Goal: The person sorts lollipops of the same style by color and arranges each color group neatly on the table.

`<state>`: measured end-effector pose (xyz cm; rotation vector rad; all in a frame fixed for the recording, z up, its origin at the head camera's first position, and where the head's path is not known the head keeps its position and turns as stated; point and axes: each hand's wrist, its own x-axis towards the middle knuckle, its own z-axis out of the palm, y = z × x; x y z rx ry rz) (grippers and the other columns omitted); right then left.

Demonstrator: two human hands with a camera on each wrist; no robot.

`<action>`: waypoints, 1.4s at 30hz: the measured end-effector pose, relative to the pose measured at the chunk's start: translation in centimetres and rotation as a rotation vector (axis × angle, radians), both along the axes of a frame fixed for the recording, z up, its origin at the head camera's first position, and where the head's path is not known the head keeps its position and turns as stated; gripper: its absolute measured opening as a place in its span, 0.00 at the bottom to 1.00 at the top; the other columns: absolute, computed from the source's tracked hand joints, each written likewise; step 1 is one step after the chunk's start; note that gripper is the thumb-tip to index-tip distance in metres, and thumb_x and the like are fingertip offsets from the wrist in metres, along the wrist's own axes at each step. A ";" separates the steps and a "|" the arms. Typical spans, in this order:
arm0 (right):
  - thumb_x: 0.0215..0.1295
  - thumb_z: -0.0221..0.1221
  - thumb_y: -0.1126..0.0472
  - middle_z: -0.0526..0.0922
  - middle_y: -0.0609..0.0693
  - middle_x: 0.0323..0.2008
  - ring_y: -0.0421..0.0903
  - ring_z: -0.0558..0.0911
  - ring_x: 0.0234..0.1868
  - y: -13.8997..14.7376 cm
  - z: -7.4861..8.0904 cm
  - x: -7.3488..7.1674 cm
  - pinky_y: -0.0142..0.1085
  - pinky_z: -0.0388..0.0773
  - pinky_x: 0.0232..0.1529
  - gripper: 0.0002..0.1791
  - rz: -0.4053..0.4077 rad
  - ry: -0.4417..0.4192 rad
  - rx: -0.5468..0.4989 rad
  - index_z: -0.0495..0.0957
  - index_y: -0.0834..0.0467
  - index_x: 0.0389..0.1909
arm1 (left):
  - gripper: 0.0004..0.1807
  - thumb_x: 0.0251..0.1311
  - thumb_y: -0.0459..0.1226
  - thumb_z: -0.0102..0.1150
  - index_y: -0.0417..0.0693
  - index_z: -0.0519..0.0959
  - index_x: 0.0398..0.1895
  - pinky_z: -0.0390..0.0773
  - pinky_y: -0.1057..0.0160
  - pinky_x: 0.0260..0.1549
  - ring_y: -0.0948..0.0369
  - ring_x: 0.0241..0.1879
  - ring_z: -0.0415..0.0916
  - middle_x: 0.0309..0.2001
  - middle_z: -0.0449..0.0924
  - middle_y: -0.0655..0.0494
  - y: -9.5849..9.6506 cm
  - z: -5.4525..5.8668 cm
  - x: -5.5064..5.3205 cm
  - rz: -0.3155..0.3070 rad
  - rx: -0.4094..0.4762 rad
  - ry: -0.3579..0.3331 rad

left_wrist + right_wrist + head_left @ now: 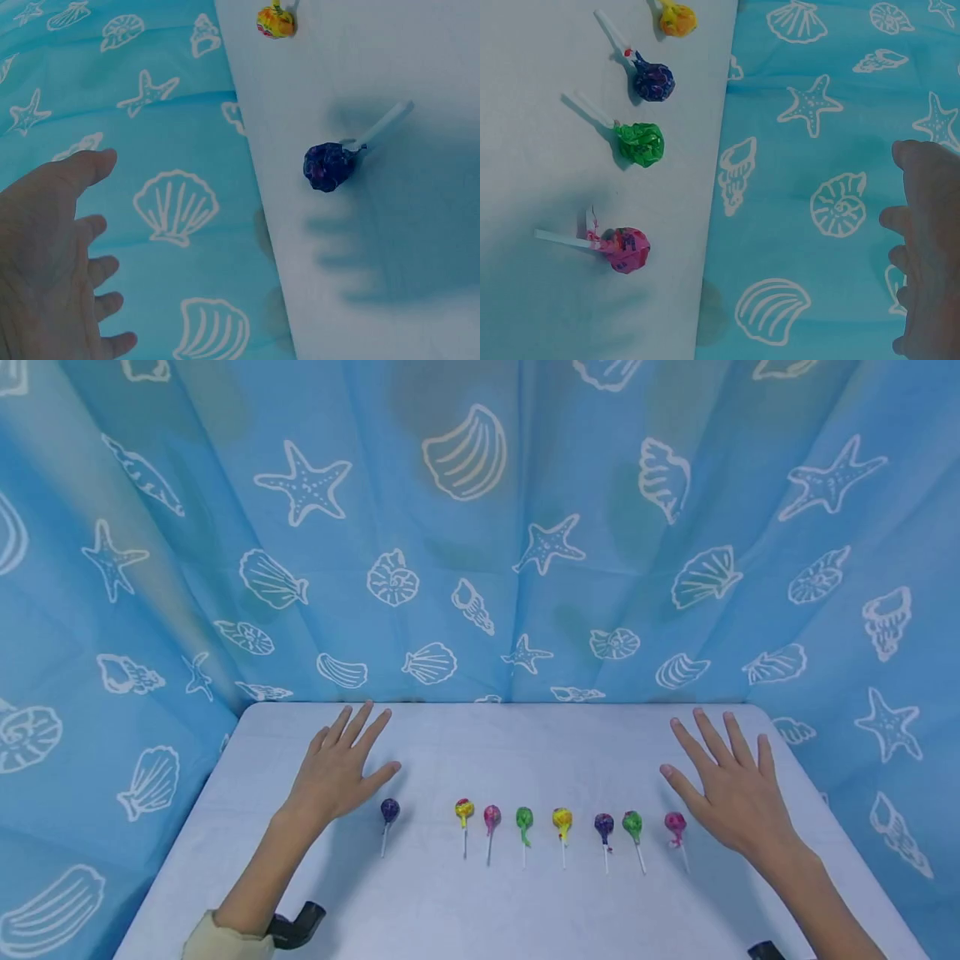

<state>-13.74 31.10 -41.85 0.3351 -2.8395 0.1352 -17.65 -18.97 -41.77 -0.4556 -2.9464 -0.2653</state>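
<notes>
Several wrapped lollipops lie in a loose row on the white table, sticks toward the near edge. At the left end is a dark purple lollipop (389, 811), set apart from a yellow lollipop (464, 808). A pink lollipop (492, 816), a green lollipop (524, 817) and others follow, up to a pink lollipop (676, 823) at the right end. My left hand (337, 772) hovers with spread fingers beside the dark purple one, touching nothing. My right hand (735, 793), fingers also spread, hovers beyond the right-end pink one and holds nothing.
A blue curtain (465, 560) with white shell and starfish drawings hangs behind and at both sides of the white table (450, 910). A black strap piece (296, 927) shows at the left wrist, another black piece (765, 950) near the right forearm.
</notes>
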 end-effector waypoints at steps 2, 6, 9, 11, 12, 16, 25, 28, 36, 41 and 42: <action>0.69 0.53 0.39 0.47 0.61 0.78 0.61 0.33 0.77 0.0 0.0 0.1 0.63 0.22 0.68 0.43 0.003 0.006 -0.006 0.50 0.50 0.79 | 0.42 0.66 0.53 0.59 0.48 0.58 0.78 0.52 0.34 0.67 0.40 0.75 0.46 0.77 0.50 0.41 -0.1 0.0 0.1 -0.003 0.025 -0.006; 0.70 0.53 0.41 0.51 0.63 0.77 0.62 0.37 0.77 -0.2 -0.1 0.4 0.63 0.26 0.69 0.40 0.019 0.021 -0.052 0.56 0.54 0.78 | 0.38 0.68 0.48 0.59 0.46 0.59 0.77 0.58 0.34 0.65 0.39 0.72 0.53 0.75 0.56 0.39 -0.4 0.0 0.3 -0.012 0.168 -0.057; 0.71 0.55 0.46 0.57 0.65 0.74 0.63 0.44 0.77 -0.5 -0.2 0.8 0.62 0.32 0.71 0.35 0.036 0.036 -0.116 0.64 0.59 0.73 | 0.34 0.69 0.44 0.60 0.44 0.63 0.74 0.63 0.36 0.62 0.39 0.70 0.59 0.71 0.63 0.38 -0.8 -0.7 0.5 -0.014 0.321 -0.138; 0.70 0.58 0.50 0.62 0.66 0.72 0.65 0.51 0.75 -0.8 -0.2 1.0 0.62 0.39 0.71 0.31 0.049 0.049 -0.157 0.69 0.62 0.68 | 0.31 0.69 0.42 0.60 0.43 0.66 0.72 0.67 0.38 0.61 0.41 0.67 0.64 0.69 0.67 0.38 -1.1 -1.5 0.6 -0.010 0.397 -0.191; 0.69 0.59 0.52 0.64 0.66 0.71 0.65 0.55 0.74 -1.0 -0.3 1.0 0.63 0.43 0.71 0.30 0.054 0.057 -0.176 0.71 0.63 0.66 | 0.30 0.68 0.40 0.61 0.42 0.68 0.71 0.69 0.39 0.60 0.41 0.66 0.66 0.67 0.69 0.38 -1.3 -2.0 0.7 -0.013 0.431 -0.209; 0.65 0.64 0.58 0.69 0.64 0.67 0.65 0.65 0.68 -1.6 -0.6 1.2 0.64 0.61 0.64 0.25 0.066 0.068 -0.239 0.75 0.62 0.62 | 0.26 0.67 0.36 0.62 0.40 0.72 0.66 0.75 0.43 0.55 0.44 0.60 0.73 0.62 0.74 0.40 -2.0 -4.5 1.0 -0.033 0.514 -0.256; 0.64 0.65 0.61 0.77 0.62 0.61 0.64 0.71 0.63 -2.3 -1.7 2.1 0.65 0.70 0.55 0.22 0.058 0.051 -0.351 0.78 0.60 0.59 | 0.23 0.64 0.32 0.65 0.36 0.75 0.61 0.79 0.48 0.51 0.44 0.54 0.77 0.55 0.79 0.40 -2.5 -8.4 1.6 -0.069 0.675 -0.335; 0.63 0.66 0.62 0.78 0.61 0.59 0.63 0.72 0.62 -2.7 -2.1 2.2 0.64 0.72 0.54 0.22 0.076 0.062 -0.361 0.78 0.59 0.59 | 0.22 0.63 0.33 0.65 0.37 0.76 0.60 0.78 0.49 0.52 0.45 0.53 0.78 0.54 0.80 0.42 -2.4 -9.2 1.6 -0.053 0.699 -0.341; 0.59 0.70 0.64 0.81 0.60 0.56 0.62 0.75 0.61 -4.0 -3.4 2.6 0.61 0.74 0.54 0.24 0.104 0.053 -0.375 0.79 0.60 0.58 | 0.18 0.64 0.33 0.65 0.37 0.79 0.56 0.77 0.50 0.55 0.48 0.53 0.78 0.51 0.81 0.45 -2.6 -10.8 2.0 0.049 0.745 -0.335; 0.58 0.71 0.66 0.82 0.60 0.55 0.61 0.76 0.60 -4.6 -4.2 3.2 0.60 0.75 0.54 0.24 0.079 0.025 -0.402 0.80 0.60 0.57 | 0.17 0.63 0.33 0.65 0.38 0.80 0.55 0.77 0.51 0.53 0.49 0.52 0.78 0.50 0.81 0.46 -2.6 -11.3 2.2 0.040 0.763 -0.323; 0.58 0.71 0.66 0.82 0.60 0.55 0.61 0.76 0.60 -4.7 -4.4 3.3 0.59 0.75 0.53 0.24 0.069 0.019 -0.405 0.80 0.60 0.57 | 0.17 0.63 0.33 0.65 0.38 0.80 0.55 0.77 0.51 0.53 0.49 0.51 0.78 0.50 0.81 0.47 -2.6 -11.4 2.2 0.035 0.766 -0.324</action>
